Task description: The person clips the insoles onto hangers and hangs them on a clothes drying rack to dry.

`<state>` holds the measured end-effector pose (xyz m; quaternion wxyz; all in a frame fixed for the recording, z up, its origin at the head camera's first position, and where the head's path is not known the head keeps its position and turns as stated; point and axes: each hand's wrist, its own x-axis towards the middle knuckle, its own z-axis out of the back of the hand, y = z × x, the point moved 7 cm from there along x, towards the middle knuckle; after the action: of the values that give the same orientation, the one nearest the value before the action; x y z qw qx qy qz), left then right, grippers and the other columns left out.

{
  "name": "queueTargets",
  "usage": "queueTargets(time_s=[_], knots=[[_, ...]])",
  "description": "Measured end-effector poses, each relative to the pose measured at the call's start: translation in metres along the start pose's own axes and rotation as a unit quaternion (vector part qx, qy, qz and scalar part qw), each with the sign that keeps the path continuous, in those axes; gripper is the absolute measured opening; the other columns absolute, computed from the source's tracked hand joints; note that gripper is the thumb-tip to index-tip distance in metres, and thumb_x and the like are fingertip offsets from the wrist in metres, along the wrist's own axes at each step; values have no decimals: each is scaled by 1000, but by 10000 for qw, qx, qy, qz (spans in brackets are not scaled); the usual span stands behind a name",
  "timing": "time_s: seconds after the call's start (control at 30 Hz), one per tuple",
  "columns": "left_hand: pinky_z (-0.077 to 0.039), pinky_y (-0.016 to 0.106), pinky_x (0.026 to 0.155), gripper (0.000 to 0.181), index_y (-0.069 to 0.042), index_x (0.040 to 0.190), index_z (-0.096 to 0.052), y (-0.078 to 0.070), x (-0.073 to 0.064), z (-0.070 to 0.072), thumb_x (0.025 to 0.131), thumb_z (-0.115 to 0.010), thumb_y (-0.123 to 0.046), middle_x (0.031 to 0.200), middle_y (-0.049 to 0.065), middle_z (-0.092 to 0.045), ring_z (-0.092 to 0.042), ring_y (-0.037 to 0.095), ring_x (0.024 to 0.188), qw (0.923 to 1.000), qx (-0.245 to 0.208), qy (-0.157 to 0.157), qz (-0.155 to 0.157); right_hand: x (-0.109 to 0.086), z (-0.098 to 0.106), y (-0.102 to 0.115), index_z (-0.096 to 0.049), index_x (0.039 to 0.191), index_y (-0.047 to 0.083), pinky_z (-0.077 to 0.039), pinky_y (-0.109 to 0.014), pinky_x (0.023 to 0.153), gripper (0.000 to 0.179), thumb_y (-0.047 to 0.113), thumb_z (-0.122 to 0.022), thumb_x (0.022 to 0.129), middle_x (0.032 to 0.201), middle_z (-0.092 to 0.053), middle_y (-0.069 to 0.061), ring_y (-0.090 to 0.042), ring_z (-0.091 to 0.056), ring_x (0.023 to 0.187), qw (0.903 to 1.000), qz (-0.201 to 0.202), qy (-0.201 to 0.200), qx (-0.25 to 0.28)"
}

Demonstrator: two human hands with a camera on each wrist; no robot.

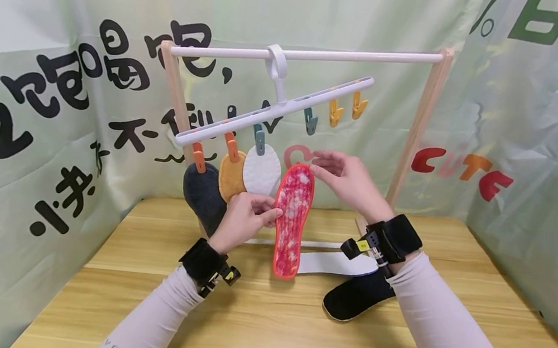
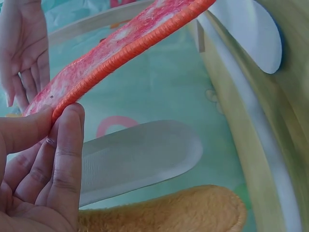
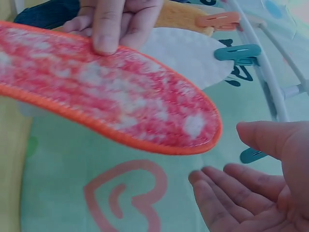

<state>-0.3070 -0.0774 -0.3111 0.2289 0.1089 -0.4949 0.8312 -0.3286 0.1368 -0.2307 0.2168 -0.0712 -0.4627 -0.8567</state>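
Closest in, at the bottom of the head view: pale sleeves (image 1: 159,314) and, above the cuffs, black wristbands (image 1: 399,239) with small cameras. Beneath, a wood-grain table (image 1: 254,328). Next, at the end of the left forearm, left hand (image 1: 244,218) pinching a red-and-white insole (image 1: 293,220) by its left edge, thumb on the patterned face, fingers behind. Held up in the air in front of the hanger, nearly upright, patterned face toward the head camera, orange edging all round. Just beside its upper end, right hand (image 1: 346,180) — fingers extended, grasping nothing, a visible gap to the insole in the right wrist view.

Farther, on the table to the right: a black insole (image 1: 355,299), then a flat white insole (image 1: 331,264) lying just behind, partly hidden by the right wrist gear. Beyond, hanging in a row from left to right: a dark insole (image 1: 202,192) on an orange clip (image 1: 199,159), a tan insole (image 1: 230,178) on a second orange clip (image 1: 231,147), a quilted white insole (image 1: 262,169) on a teal clip (image 1: 260,140). Farther right along the same white hanger (image 1: 280,109), another teal clip (image 1: 310,121) and two yellow clips (image 1: 335,114). Left end lower, right end higher — hooked over a white rod (image 1: 351,56) between wooden posts (image 1: 426,115). Farthest back, a pale green backdrop (image 1: 350,13) with black lettering.
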Motion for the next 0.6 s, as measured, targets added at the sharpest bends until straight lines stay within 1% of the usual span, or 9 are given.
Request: queueTargets(time_s=[0.1, 0.23, 0.3, 0.37, 0.47, 0.53, 0.6], knots=[[-64, 28, 70, 12, -7, 103, -83, -2, 2, 1, 98, -80, -18, 90, 7, -83, -80, 17, 74, 10000, 37, -59, -24, 4, 3, 8, -47, 159, 2, -51, -51, 117, 60, 30, -65, 109, 154, -61, -20, -36, -61, 142, 9999, 18, -74, -102], [-61, 26, 67, 13, -6, 103, -83, -5, 3, 3, 98, -80, -18, 89, 8, -83, -81, 29, 77, 9998, 116, -133, -84, 12, 7, 17, -40, 164, 2, -46, -51, 121, 68, 32, -65, 109, 162, -52, -21, -36, -55, 149, 9995, 26, -229, -193], [-58, 25, 65, 13, -7, 103, -83, -7, 4, 4, 98, -80, -19, 90, 7, -83, -81, 32, 78, 9997, 160, -161, -131, 16, 9, 21, -37, 165, 2, -43, -52, 124, 70, 34, -65, 109, 166, -48, -21, -36, -51, 152, 9994, 34, -307, -178], [-55, 24, 63, 14, -8, 103, -83, -10, 5, 5, 98, -80, -20, 89, 6, -83, -81, 30, 79, 9994, 222, -184, -178, 20, 11, 25, -35, 166, 3, -41, -51, 125, 72, 35, -65, 108, 168, -45, -19, -35, -47, 155, 9992, 52, -386, -101], [-55, 24, 63, 14, -8, 103, -83, -13, 6, 6, 98, -81, -21, 90, 6, -83, -81, 22, 77, 9992, 269, -218, -220, 26, 13, 30, -33, 167, 3, -37, -49, 128, 73, 34, -64, 109, 171, -41, -19, -33, -43, 158, 9989, 127, -457, 14], [-55, 24, 64, 13, -8, 103, -83, -14, 7, 7, 98, -81, -20, 89, 6, -83, -80, 18, 75, 9990, 296, -239, -252, 29, 14, 34, -32, 167, 3, -36, -48, 129, 72, 32, -64, 109, 171, -40, -19, -33, -43, 159, 9985, 215, -503, 95], [-56, 24, 64, 13, -8, 103, -83, -15, 8, 7, 98, -81, -19, 89, 7, -83, -79, 17, 74, 9989, 290, -265, -256, 31, 14, 37, -32, 167, 2, -36, -48, 129, 71, 31, -63, 110, 169, -43, -20, -33, -44, 158, 9979, 296, -542, 206]])
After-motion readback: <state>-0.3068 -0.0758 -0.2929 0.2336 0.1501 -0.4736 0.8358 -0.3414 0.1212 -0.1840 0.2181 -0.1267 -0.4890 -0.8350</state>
